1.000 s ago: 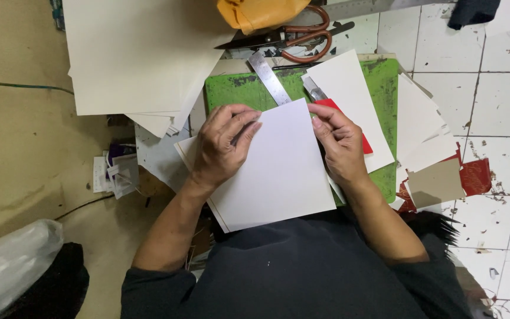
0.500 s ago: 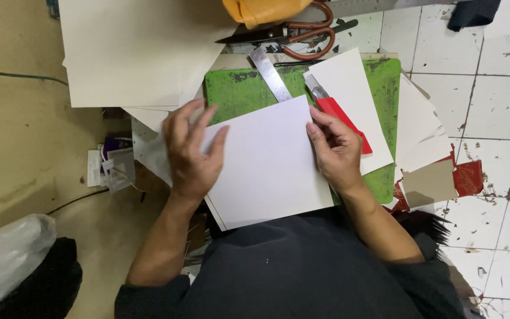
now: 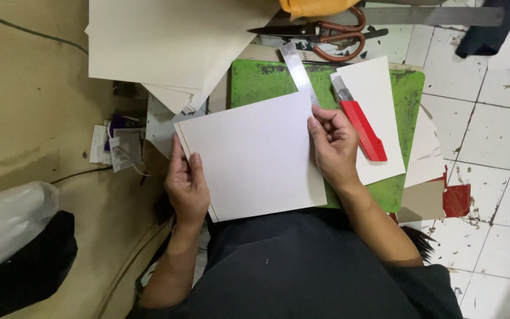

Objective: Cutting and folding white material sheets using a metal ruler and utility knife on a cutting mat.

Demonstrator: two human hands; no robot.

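Small clear plastic packets point(image 3: 119, 147) with white paper labels point(image 3: 98, 143), on brown floor left of boards. Grey plastic bag point(image 3: 7, 221) lower left.

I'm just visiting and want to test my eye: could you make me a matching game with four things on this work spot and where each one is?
Things:
1. white sheets
2. red knife
3. scissors
4. steel ruler

Places:
A. at the top, past the green mat, beside an orange thing
B. lying on a white card, right of the right hand
C. held at both side edges by the left hand and the right hand
D. slanting across the mat's top edge, lower end hidden under the sheets

Pairs: 1-C, 2-B, 3-A, 4-D
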